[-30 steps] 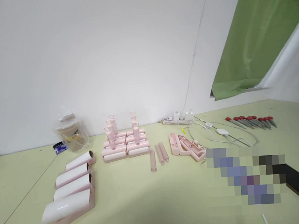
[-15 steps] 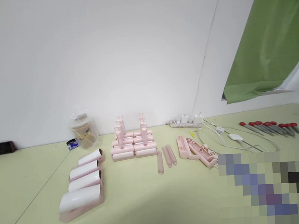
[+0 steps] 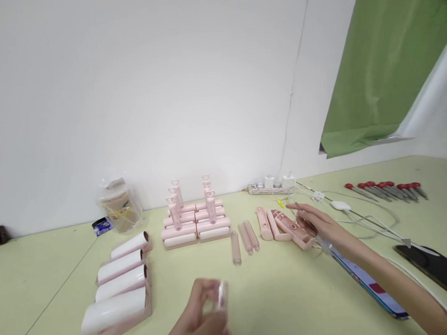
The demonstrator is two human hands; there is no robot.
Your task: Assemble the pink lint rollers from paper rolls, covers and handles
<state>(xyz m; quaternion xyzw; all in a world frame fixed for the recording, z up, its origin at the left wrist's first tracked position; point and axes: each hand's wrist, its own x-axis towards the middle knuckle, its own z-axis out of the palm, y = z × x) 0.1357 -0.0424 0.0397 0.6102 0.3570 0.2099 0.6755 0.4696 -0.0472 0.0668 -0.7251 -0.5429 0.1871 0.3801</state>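
Observation:
My left hand (image 3: pixel 199 316), at the bottom centre, is closed around a translucent pink tube (image 3: pixel 222 295), which is blurred and partly hidden by the fingers. To the right, my right hand (image 3: pixel 318 225) reaches over the pink plastic casings (image 3: pixel 282 227), its fingers apart and partly over the nearest pieces. Whether those fingertips touch anything is hard to make out. Between the hands, farther back, lie several loose clear pink tubes (image 3: pixel 245 239). Behind them stand rows of pink lint rollers (image 3: pixel 182 232) with upright heart-topped handles (image 3: pixel 211 208).
Several white rolls (image 3: pixel 116 310) in pink holders line the left. At the back are a bagged container (image 3: pixel 120 205) and a power strip (image 3: pixel 271 188). A lit phone (image 3: pixel 368 280) and a dark phone (image 3: pixel 434 269) lie right, near cables and red-ended tools (image 3: pixel 387 189).
Both my hands have come into view, the left with a pink tube, the right over the casings. The whole scene has shifted slightly left in the view.

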